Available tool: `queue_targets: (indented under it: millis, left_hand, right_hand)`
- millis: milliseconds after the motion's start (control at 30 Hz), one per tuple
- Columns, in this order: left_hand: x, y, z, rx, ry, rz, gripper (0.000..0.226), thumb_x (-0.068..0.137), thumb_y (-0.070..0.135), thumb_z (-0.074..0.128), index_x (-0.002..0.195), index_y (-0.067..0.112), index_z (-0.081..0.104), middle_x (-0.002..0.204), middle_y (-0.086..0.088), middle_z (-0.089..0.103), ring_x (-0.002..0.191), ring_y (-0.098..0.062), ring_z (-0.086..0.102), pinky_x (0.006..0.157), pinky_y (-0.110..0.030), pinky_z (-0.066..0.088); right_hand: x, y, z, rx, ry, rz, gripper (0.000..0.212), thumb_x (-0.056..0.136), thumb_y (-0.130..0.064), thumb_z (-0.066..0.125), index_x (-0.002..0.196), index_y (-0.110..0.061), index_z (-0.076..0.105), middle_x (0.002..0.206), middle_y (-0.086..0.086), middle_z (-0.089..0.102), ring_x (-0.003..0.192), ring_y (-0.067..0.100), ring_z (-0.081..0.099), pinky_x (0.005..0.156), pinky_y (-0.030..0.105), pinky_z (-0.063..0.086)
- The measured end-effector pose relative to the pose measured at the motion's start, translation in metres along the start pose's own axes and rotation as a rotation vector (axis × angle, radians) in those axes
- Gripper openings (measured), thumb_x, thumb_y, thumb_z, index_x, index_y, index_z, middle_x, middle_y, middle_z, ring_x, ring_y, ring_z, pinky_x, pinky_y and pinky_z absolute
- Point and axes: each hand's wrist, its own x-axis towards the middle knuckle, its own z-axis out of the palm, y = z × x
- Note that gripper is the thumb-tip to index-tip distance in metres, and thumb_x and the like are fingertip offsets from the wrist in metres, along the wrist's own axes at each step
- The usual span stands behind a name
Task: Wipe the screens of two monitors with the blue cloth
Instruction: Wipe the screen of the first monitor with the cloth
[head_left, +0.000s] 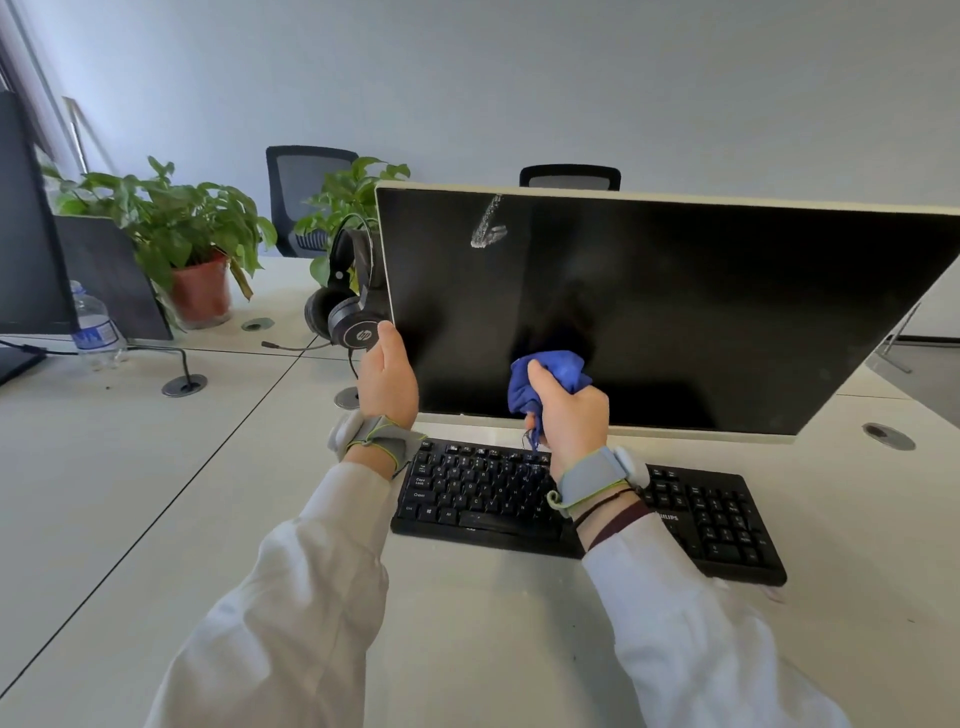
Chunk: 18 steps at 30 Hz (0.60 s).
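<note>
A white-framed monitor (675, 291) with a dark screen stands in front of me, tilted back. A whitish smear (488, 228) marks its upper left area. My right hand (569, 410) grips a bunched blue cloth (553, 366) and holds it against the lower middle of the screen. My left hand (387, 374) grips the monitor's lower left edge, thumb on the front. A second dark monitor (26, 223) stands at the far left, only partly in view.
A black keyboard (717, 525) lies under my right wrist. Black headphones (348, 301) hang at the monitor's left side. Potted plants (171, 228), a water bottle (96, 327), cable grommets (184, 385) and two black chairs (306, 182) sit beyond on the white desk (156, 493).
</note>
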Motion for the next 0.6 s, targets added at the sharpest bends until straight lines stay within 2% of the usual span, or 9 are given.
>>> queue_targets:
  millis: [100,200,267,400,533,567,600]
  left_hand:
    - [0.003,-0.005,0.002,0.014,0.03,0.022,0.063,0.104,0.053,0.018,0.081,0.005,0.053,0.072,-0.004,0.047,0.073,-0.021,0.049,0.067,-0.03,0.038]
    - [0.009,-0.011,0.004,0.013,0.054,0.031,0.062,0.105,0.051,0.019,0.077,0.006,0.051,0.071,-0.005,0.047,0.072,-0.022,0.048,0.069,-0.035,0.038]
    - [0.012,-0.016,0.006,-0.014,0.062,0.038,0.066,0.105,0.051,0.019,0.083,-0.001,0.054,0.073,-0.008,0.049,0.072,-0.02,0.049,0.067,-0.034,0.039]
    - [0.018,-0.027,0.008,-0.069,0.03,0.136,0.072,0.099,0.059,0.021,0.092,-0.005,0.055,0.077,-0.019,0.051,0.073,-0.021,0.05,0.069,-0.036,0.04]
    - [0.024,-0.035,0.006,-0.124,-0.057,0.115,0.067,0.1,0.057,0.024,0.087,-0.001,0.054,0.078,-0.006,0.044,0.071,-0.012,0.041,0.07,-0.033,0.035]
    - [0.025,-0.037,0.006,-0.136,-0.073,0.069,0.064,0.101,0.057,0.024,0.088,0.004,0.056,0.081,-0.003,0.048,0.073,-0.011,0.043,0.074,-0.032,0.038]
    - [0.024,-0.036,0.007,-0.152,-0.084,0.035,0.057,0.101,0.059,0.024,0.089,0.016,0.06,0.088,0.002,0.054,0.08,-0.01,0.048,0.081,-0.03,0.04]
  right_hand:
    - [0.001,0.005,0.006,-0.011,0.016,-0.017,0.031,0.083,-0.034,0.075,0.069,-0.008,0.065,0.056,0.009,0.06,0.047,0.022,0.057,0.05,0.031,0.048]
    - [0.0,0.032,0.007,-0.053,0.004,0.09,0.03,0.083,-0.033,0.077,0.071,-0.009,0.063,0.059,0.011,0.06,0.048,0.022,0.057,0.052,0.03,0.049]
    - [-0.001,0.05,0.005,-0.072,0.012,0.143,0.028,0.086,-0.031,0.075,0.075,-0.009,0.062,0.061,0.01,0.061,0.046,0.019,0.056,0.049,0.026,0.047]
    - [0.003,0.058,0.001,-0.093,0.044,0.115,0.026,0.088,-0.031,0.073,0.08,-0.009,0.063,0.064,0.01,0.062,0.049,0.02,0.057,0.053,0.028,0.046]
    - [0.004,0.061,-0.001,-0.078,0.067,0.092,0.023,0.089,-0.029,0.071,0.081,-0.008,0.064,0.061,0.009,0.061,0.044,0.019,0.054,0.046,0.024,0.042]
    - [0.004,0.064,0.002,-0.071,0.082,0.094,0.023,0.089,-0.029,0.071,0.081,-0.008,0.065,0.06,0.008,0.061,0.043,0.018,0.053,0.046,0.024,0.042]
    - [0.002,0.062,0.004,-0.06,0.099,0.091,0.022,0.089,-0.029,0.07,0.081,-0.009,0.065,0.058,0.007,0.06,0.042,0.018,0.053,0.046,0.024,0.042]
